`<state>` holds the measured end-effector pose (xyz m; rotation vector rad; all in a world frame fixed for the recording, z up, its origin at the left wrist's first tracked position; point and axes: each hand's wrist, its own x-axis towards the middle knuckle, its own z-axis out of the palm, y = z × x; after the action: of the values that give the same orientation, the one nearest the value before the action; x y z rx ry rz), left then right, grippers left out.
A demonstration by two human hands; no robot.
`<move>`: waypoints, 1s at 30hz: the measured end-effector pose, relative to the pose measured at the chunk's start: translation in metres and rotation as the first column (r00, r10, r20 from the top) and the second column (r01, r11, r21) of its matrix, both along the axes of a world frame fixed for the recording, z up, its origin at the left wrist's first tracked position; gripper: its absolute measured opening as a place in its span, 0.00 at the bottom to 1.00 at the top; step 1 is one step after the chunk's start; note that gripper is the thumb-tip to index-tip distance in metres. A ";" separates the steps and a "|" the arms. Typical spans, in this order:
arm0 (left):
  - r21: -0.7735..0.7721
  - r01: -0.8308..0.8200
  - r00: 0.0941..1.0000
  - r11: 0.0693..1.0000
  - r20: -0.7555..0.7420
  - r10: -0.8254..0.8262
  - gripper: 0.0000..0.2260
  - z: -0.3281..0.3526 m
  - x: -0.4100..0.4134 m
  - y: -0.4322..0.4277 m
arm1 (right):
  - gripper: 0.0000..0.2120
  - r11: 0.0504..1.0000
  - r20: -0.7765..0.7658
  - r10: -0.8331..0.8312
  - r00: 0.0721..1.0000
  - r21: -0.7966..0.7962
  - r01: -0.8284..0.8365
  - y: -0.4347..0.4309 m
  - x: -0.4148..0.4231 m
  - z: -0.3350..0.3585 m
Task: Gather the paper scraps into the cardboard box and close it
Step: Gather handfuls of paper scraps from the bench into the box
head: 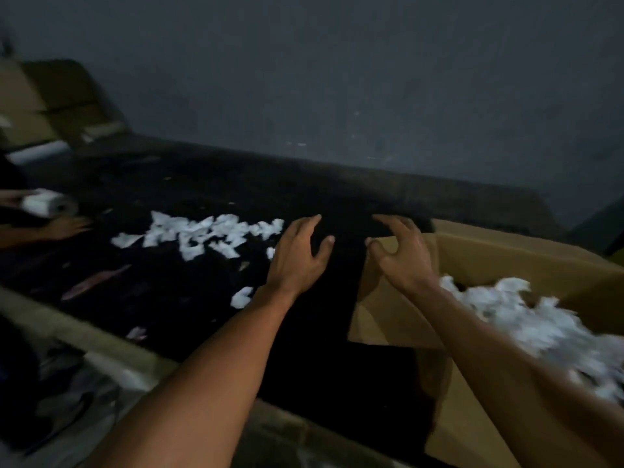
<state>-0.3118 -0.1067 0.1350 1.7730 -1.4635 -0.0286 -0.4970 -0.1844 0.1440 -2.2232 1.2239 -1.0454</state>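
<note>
White paper scraps (199, 234) lie scattered in a band across the dark table top (189, 298), left of my hands. An open cardboard box (506, 258) stands at the right with a heap of white scraps (540, 325) inside; its left flap (381, 309) hangs outward over the table. My left hand (300, 258) hovers over the table just right of the scrap band, fingers loosely spread, holding nothing. My right hand (401, 255) hovers above the box's left flap with fingers half curled and spread, empty.
Another person's hands at the far left hold a white roll (44, 201). More cardboard boxes (54, 103) are stacked at the back left against the grey wall. A single scrap (241, 296) lies near my left wrist. The table's near edge (67, 329) runs diagonally below.
</note>
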 end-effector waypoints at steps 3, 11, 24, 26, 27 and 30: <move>-0.047 -0.080 0.997 0.996 -0.014 0.079 0.23 -0.010 0.061 0.031 | 0.22 0.996 0.002 0.083 0.997 0.013 -0.083 0.015 0.071 -0.009; 0.064 -0.164 0.984 0.984 0.077 0.159 0.21 -0.052 0.216 0.097 | 0.21 0.989 0.034 0.125 0.992 0.075 -0.127 0.064 0.231 -0.063; 0.210 -0.093 0.995 0.973 -0.024 0.100 0.20 -0.158 0.299 0.062 | 0.19 0.955 -0.211 0.055 0.976 0.295 0.010 0.054 0.324 -0.185; 0.236 -0.085 0.993 0.968 -0.055 0.101 0.20 -0.167 0.306 0.041 | 0.19 0.941 -0.246 0.087 0.965 0.339 0.002 0.039 0.331 -0.201; 0.259 -0.076 0.993 0.963 -0.068 0.096 0.21 -0.172 0.308 0.032 | 0.17 0.932 -0.274 0.104 0.956 0.363 0.003 0.032 0.334 -0.209; 0.314 -0.034 0.995 0.949 -0.079 0.062 0.21 -0.184 0.316 0.008 | 0.11 0.917 -0.314 0.125 0.941 0.399 0.011 0.018 0.338 -0.223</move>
<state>0.0038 -0.0992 -0.0492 2.0322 -1.4106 -0.3267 -0.1595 -0.1661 -0.0789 -2.1427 1.3529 -0.3528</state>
